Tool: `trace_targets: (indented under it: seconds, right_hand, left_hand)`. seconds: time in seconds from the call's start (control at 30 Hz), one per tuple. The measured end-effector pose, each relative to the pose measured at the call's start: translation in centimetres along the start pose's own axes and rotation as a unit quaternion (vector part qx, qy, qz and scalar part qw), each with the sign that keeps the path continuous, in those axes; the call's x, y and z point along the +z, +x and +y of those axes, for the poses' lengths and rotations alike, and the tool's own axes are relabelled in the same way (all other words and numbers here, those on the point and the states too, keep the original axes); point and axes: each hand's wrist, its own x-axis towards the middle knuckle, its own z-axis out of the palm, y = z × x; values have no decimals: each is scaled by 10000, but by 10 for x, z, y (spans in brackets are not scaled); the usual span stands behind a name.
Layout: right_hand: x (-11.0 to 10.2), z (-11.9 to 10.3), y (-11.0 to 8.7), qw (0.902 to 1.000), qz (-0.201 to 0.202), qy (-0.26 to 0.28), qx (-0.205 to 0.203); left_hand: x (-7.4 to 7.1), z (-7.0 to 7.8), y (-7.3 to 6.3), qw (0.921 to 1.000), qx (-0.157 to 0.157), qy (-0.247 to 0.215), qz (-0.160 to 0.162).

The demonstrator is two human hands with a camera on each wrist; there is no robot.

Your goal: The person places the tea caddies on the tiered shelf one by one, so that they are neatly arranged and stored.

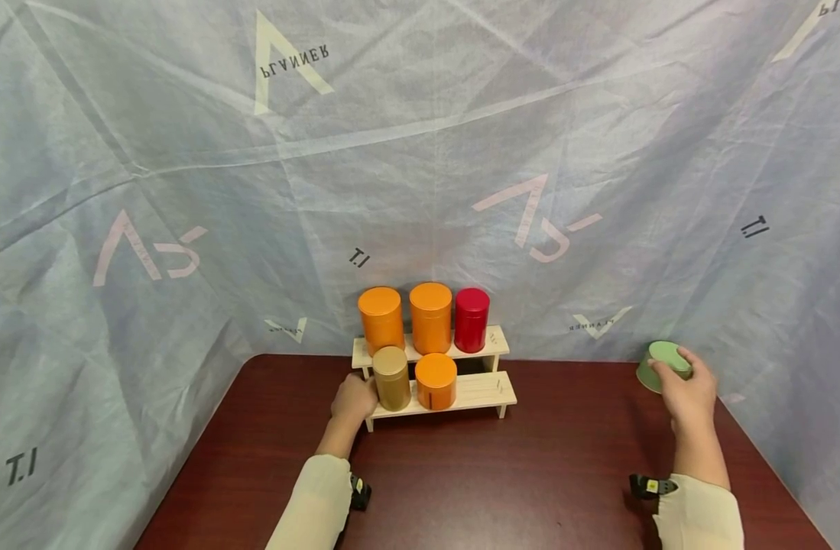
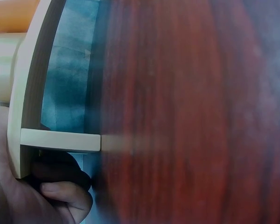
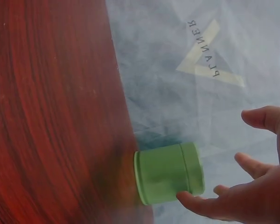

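Note:
A light wooden two-step stand (image 1: pixel 484 389) holds several round tins in the head view. My left hand (image 1: pixel 354 397) grips the left end of its lower step; in the left wrist view the fingers (image 2: pixel 67 193) curl beneath the board beside a leg. Beside that hand, a gold tin (image 1: pixel 392 386) stands on the lower step, with a short orange tin (image 1: pixel 436 386) to its right. At the table's far right corner, a short green tin (image 1: pixel 648 374) stands upright. My right hand (image 1: pixel 691 393) is over it, fingers spread and thumb apart; one finger (image 3: pixel 196 203) overlaps the lid edge in the right wrist view.
On the upper step stand two tall orange tins (image 1: pixel 381 325) and a red tin (image 1: pixel 471 325). The dark red wooden table (image 1: pixel 530 473) meets a hanging grey cloth (image 1: pixel 420 176) behind and at both sides.

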Motion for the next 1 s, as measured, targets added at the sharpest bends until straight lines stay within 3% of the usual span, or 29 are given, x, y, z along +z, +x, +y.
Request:
trace_targets:
  seconds: [0.17,0.4,0.8,1.0]
  right_hand:
    - [0,3,3,9997,-140,63,206]
    - [-1,10,9,9994,46,191,273]
    - [-5,19,21,9989,-410,64,202]
    - [-4,24,24,9986,-440,5,298]
  left_hand:
    - [-1,1,-2,10000,15,-36,3]
    - [2,-1,1,10000,-41,-37,-36]
    - [0,0,3,10000,-12,-48,4]
    - [1,0,0,10000,53,-4,12]
